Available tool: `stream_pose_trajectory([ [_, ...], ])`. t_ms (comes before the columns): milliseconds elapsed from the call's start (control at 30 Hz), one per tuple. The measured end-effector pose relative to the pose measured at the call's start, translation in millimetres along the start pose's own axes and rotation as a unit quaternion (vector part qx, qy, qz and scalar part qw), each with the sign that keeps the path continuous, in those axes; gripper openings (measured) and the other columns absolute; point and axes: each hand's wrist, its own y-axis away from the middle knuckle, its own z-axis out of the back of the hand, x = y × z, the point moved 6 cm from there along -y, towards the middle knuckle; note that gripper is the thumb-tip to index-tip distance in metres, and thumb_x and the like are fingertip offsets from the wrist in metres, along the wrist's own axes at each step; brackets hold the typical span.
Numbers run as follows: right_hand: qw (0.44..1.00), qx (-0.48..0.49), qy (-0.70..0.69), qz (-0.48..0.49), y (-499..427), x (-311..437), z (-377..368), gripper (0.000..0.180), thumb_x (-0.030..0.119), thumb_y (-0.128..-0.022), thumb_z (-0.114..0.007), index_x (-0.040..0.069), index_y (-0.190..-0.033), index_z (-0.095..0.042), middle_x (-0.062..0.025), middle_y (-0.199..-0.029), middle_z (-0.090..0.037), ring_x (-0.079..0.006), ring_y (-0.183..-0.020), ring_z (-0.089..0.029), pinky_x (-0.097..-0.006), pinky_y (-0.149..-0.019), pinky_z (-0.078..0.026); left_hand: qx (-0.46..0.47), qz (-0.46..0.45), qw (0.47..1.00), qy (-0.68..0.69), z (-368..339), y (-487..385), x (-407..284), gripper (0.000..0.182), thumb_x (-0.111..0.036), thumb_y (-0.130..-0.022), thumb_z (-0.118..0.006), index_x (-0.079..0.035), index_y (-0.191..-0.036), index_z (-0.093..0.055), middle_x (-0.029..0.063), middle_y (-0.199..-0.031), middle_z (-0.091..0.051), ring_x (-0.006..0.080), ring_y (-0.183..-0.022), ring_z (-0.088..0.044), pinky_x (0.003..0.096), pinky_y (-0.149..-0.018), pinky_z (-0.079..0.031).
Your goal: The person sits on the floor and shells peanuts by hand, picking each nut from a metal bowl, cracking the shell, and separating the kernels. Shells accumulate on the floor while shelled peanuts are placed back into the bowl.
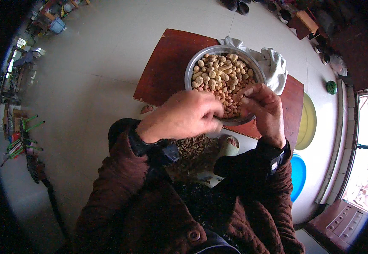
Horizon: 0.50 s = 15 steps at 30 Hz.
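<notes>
A round metal basin (188, 74) holds unshelled peanuts (215, 71) at its far side and loose reddish kernels (231, 106) nearer me. My left hand (184, 116) is over the near left rim, its fingers curled and blurred by motion. Above the near right side of the basin, my right hand (264, 109) has its thumb and forefinger brought close together over the kernels. Whether either hand has a peanut between its fingers cannot be made out. Broken peanut shells (196, 147) lie in a heap below my hands.
The basin stands on a reddish-brown wooden tabletop (165, 63), beside a crumpled pale cloth (276, 65). A yellow-green basin (308, 123) and a blue basin (298, 177) are at the right. A watermelon (331, 87) lies on the floor near the doorway (363, 149).
</notes>
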Motion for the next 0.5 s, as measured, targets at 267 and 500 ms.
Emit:
stream_pose_trajectory([
  [267, 0.997, -0.016, -0.069, -0.018, -2.0, -9.7, -10.8, 0.012, -0.002, -0.092, -0.063, 0.0, -0.104, -0.064, -0.0032, -0.088, -0.067, -0.0081, -0.068, -0.06, -0.0221, -0.063, -0.05, -0.217, 0.013, 0.951, 0.22, -8.6, -21.9, 14.6, 0.012, -0.007, -0.091, -0.069, -0.001, -0.101, -0.067, -0.0008, -0.077, -0.065, 0.003, -0.062, -0.056, 0.0218, -0.052, -0.046],
  [500, 0.996, -0.066, 0.013, 0.064, 3.6, -1.8, -14.7, 0.012, -0.002, -0.094, -0.061, 0.0, -0.106, -0.063, -0.0009, -0.091, -0.066, -0.0053, -0.072, -0.06, -0.0206, -0.065, -0.051, -0.247, 0.019, 0.952, 0.181, -11.0, -23.7, 18.0, 0.013, -0.005, -0.091, -0.068, 0.002, -0.101, -0.067, 0.0024, -0.09, -0.067, 0.0069, -0.073, -0.061, 0.023, -0.064, -0.05],
])
